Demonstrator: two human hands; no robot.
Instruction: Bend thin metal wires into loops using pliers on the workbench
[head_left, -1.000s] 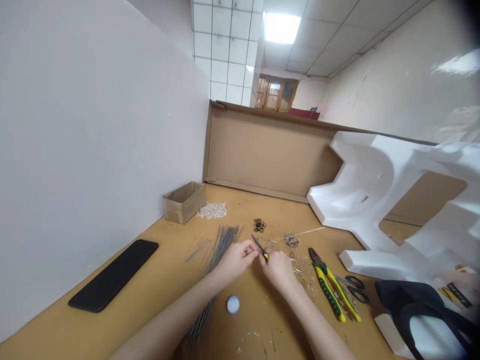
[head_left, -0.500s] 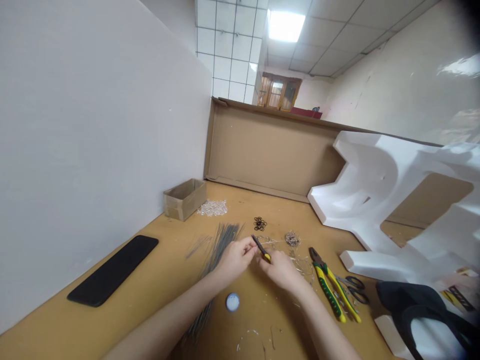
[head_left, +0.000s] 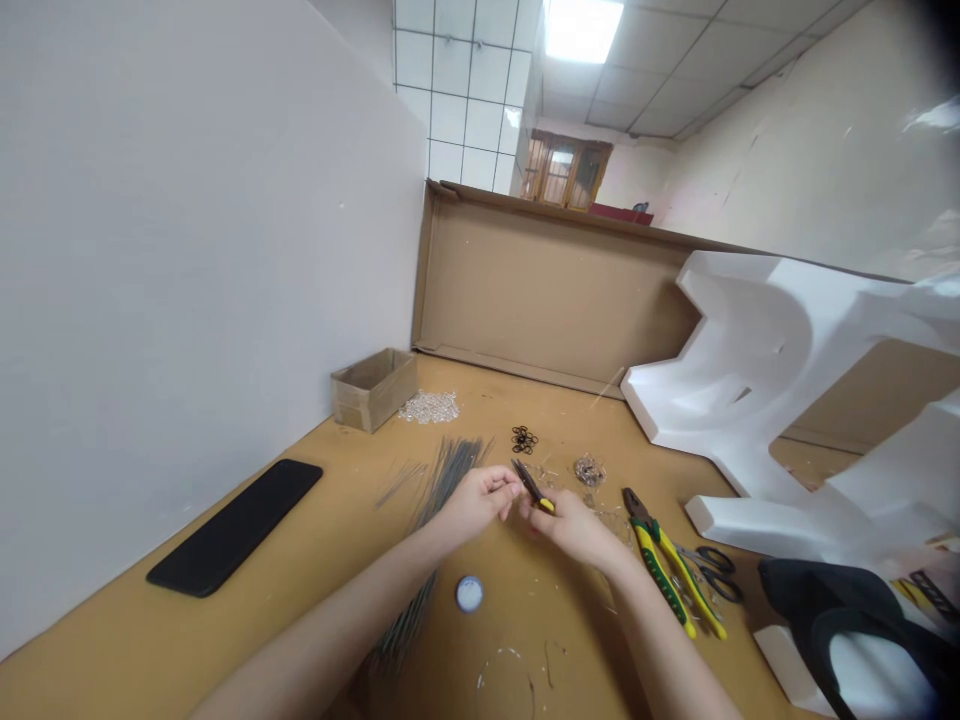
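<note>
My right hand [head_left: 571,525] is closed around a small pair of needle-nose pliers [head_left: 531,484] with yellow on the handle, its dark jaws pointing up and left. Close by on the left, the thumb and fingers of my left hand [head_left: 484,500] are pinched together near the jaws; what lies in them is too small to make out. A bundle of thin grey wires [head_left: 450,475] runs underneath my left hand and forearm. Behind the hands lie a cluster of black rings [head_left: 523,440] and a small pile of shiny metal pieces [head_left: 589,470].
Larger yellow-green pliers [head_left: 660,560] and scissors [head_left: 716,572] lie right, near white foam [head_left: 731,330]. A round blue-white lid [head_left: 469,594] sits in front. Leftward are a black flat pad [head_left: 236,528], a cardboard box [head_left: 375,392] and clear bits [head_left: 430,406]. Wire scraps are scattered about.
The pliers' jaws have shifted slightly right, opening a small gap from my left fingertips. A thin wire that stretched right from the jaws no longer shows there. The view has tilted slightly.
</note>
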